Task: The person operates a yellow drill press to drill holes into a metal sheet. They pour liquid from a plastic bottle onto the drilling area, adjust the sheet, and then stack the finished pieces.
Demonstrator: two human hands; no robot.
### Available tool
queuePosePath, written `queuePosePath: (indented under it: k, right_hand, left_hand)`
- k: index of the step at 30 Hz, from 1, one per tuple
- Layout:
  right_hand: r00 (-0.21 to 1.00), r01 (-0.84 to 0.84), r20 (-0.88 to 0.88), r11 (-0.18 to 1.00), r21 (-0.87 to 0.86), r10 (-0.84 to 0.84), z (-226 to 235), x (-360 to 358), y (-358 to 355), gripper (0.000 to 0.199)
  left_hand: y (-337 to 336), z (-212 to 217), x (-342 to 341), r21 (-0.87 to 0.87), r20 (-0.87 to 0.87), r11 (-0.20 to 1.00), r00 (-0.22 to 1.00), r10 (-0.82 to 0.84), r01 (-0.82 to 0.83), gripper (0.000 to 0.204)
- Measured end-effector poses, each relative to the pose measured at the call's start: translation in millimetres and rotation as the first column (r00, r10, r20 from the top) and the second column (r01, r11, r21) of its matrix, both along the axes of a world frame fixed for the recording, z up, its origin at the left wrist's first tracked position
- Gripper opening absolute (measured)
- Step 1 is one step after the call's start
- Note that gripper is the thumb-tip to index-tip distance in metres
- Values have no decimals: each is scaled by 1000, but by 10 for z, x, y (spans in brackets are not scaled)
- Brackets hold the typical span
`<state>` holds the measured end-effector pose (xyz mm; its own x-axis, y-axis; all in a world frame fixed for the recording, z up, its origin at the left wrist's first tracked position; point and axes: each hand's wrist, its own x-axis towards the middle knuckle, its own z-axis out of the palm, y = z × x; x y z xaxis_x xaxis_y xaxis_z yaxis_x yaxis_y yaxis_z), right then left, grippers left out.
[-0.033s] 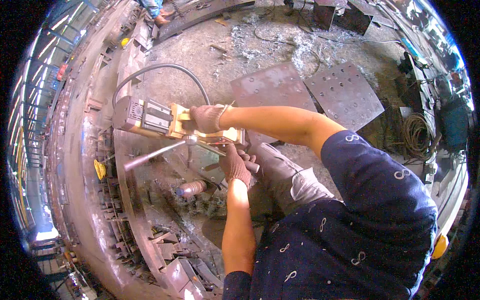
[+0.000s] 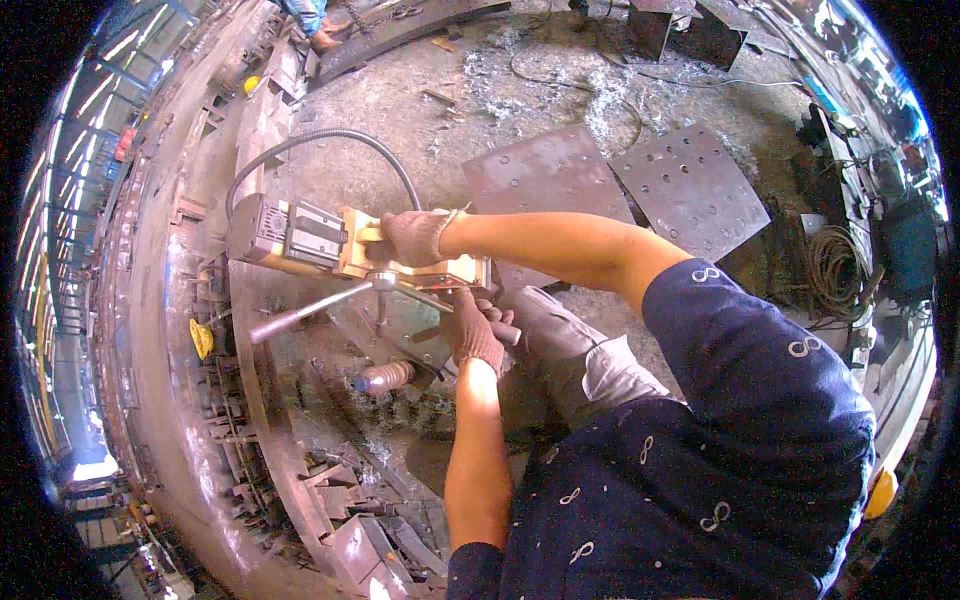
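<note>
A magnetic drill (image 2: 325, 235) with a grey motor and yellow frame stands in front of me, a ribbed cable conduit (image 2: 300, 137) arching over it. Gloved and closed, my right hand (image 2: 412, 238) grips the top of the yellow frame. My left hand (image 2: 474, 332), also gloved, is wrapped round one of the spoked feed handles, whose grey grip end sticks out past the fingers. Another feed handle (image 2: 300, 315) points away to the left. Below the drill lies a plastic bottle (image 2: 385, 377). The drill's cutting end is hidden from view.
Two steel plates with holes, a left one (image 2: 545, 175) and a right one (image 2: 690, 190), lie on the floor. A long steel beam (image 2: 265, 400) runs along the left. Coiled cable (image 2: 835, 270) lies at right; a person's feet (image 2: 328, 35) show at the top.
</note>
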<state>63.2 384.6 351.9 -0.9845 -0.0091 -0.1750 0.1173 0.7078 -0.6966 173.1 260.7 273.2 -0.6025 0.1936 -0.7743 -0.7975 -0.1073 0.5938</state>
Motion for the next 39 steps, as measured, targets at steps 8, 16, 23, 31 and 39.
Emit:
queuePosePath:
  k: [8, 16, 23, 31, 39]
  right_hand:
    - [980, 48, -200, 986, 161, -15, 324, 670, 112, 47]
    - [984, 181, 0, 983, -16, -181, -368, 1844, -567, 46]
    - [958, 275, -145, 934, 228, -247, -563, 1837, -567, 29]
    - [968, 247, -81, 953, 174, -236, -527, 1737, -577, 32]
    - [992, 124, -69, 878, 462, -104, -598, 1253, 704, 22]
  left_hand:
    - [-226, -241, -142, 58, -176, 969, 958, -226, 240, 46]
    - [-496, -115, -507, -149, -228, 798, 765, -603, 584, 80]
    - [-658, 2108, -995, -587, -784, 754, -26, -621, -293, 44]
    - [-838, 2261, -2619, -854, -300, 263, 13, -954, -450, 91]
    - [-748, 2316, -2281, -899, -111, -26, 287, -952, -436, 103]
